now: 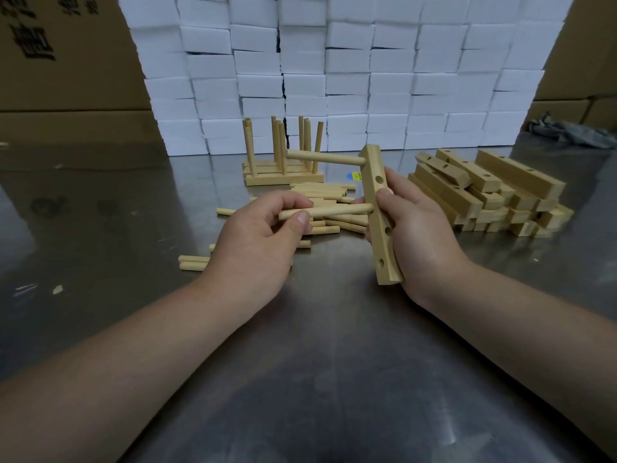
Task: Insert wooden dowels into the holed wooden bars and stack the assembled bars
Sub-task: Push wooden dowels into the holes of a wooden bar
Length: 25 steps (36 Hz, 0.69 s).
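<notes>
My right hand (414,228) grips a holed wooden bar (379,212), held almost upright above the steel table. One dowel (325,157) sticks out of the bar's top hole, pointing left. My left hand (257,242) pinches a second dowel (334,210) whose tip touches the bar at a middle hole. Loose dowels (330,225) lie scattered on the table behind my left hand. A pile of empty holed bars (484,192) lies to the right. Assembled bars with upright dowels (283,155) are stacked at the back centre.
The steel table (317,362) reflects light. A wall of white foam blocks (334,68) stands behind the work. Cardboard boxes (60,55) flank it on the left and right. A crumpled grey cloth (567,132) lies at the far right.
</notes>
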Available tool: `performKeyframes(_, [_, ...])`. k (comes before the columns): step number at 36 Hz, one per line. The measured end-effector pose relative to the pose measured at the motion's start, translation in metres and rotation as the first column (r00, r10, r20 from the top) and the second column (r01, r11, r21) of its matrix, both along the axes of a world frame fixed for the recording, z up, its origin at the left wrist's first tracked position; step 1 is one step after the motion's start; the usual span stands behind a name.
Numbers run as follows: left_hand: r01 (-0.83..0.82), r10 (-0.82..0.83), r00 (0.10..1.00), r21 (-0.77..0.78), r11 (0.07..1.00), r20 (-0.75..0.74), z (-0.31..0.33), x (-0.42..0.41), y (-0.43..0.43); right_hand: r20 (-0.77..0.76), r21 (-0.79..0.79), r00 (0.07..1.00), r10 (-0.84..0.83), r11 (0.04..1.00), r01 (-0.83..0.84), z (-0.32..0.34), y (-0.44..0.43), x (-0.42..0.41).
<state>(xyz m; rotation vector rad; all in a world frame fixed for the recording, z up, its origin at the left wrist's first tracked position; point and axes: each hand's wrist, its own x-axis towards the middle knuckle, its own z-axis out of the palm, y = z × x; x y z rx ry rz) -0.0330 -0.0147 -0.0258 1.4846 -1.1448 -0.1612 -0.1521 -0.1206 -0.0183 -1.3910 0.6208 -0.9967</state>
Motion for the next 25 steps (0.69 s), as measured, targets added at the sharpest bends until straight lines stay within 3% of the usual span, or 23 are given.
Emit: performKeyframes(25, [-0.026, 0.022, 0.997, 0.05, 0.998, 0.077, 0.0026, -0.0007, 0.0009, -0.013, -0.088, 1.0, 0.027, 0.996, -0.028, 0.003, 0.0078, -0.0012])
